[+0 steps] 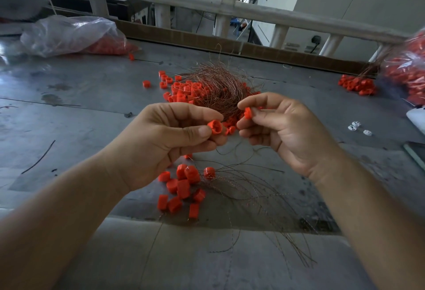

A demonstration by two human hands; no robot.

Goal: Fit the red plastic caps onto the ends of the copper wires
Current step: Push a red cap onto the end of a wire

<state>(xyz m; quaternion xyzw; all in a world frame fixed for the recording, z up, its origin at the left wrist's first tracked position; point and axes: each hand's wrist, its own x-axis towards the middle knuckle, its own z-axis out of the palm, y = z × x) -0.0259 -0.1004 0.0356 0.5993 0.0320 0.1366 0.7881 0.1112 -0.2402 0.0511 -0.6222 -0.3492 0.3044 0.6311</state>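
My left hand (165,138) pinches a red plastic cap (215,126) between thumb and fingers, its open side facing me. My right hand (285,128) pinches a second red cap (248,113) at its fingertips, a short way right of the first; the two caps are apart. A thin wire hangs below the hands. Behind them a tangled bundle of copper wires (220,82) lies on loose red caps (181,92). Nearer me, a cluster of red caps on wires (184,186) rests on the metal table (80,96), their wires (259,195) trailing right.
A clear plastic bag of red caps (76,34) lies at the back left; another bag (407,69) with spilled caps (356,85) sits at the right edge. Small white pieces (358,127) lie right of my hands. A white railing (207,2) runs behind the table.
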